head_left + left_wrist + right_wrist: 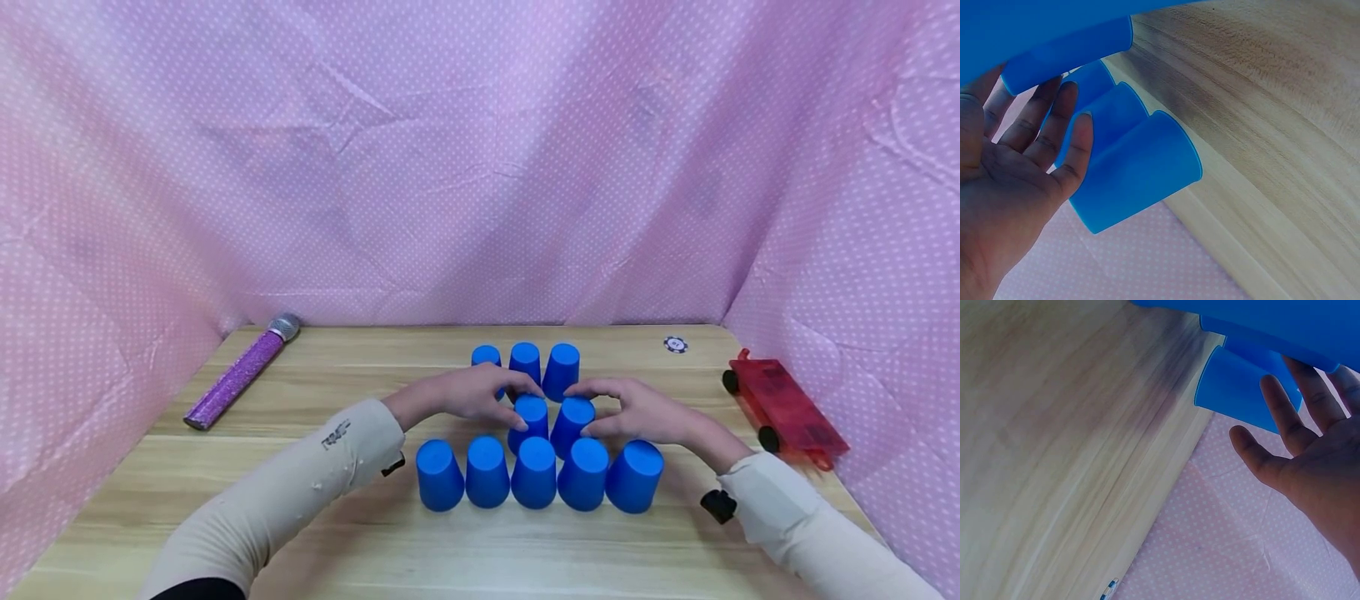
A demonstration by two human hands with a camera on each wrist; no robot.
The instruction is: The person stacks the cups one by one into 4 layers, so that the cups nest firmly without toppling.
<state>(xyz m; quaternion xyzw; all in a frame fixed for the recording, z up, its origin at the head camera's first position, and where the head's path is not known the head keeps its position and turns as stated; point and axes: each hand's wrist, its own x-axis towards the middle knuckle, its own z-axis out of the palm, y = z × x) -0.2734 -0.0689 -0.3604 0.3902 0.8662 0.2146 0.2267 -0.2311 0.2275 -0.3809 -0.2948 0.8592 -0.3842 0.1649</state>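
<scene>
Upside-down blue cups stand in three rows. My left hand [480, 393] holds the left cup of the middle pair [532, 427], thumb on its near side and fingertips by its far top edge. Beside it, the right cup of that pair [572, 429] sits between the thumb and index finger of my right hand [637, 410]. In both wrist views the other fingers of the left hand [1016, 169] and right hand [1316, 450] are spread loosely. Behind are three cups [562, 371], the leftmost partly hidden by my left hand. Several cups [535, 475] form the front row.
A purple glittery microphone [240, 375] lies at the left of the wooden table [360, 542]. A poker chip [676, 344] lies at the back right, and a red toy car-like board with black wheels [791, 408] at the right edge. Pink dotted cloth [480, 167] surrounds the table.
</scene>
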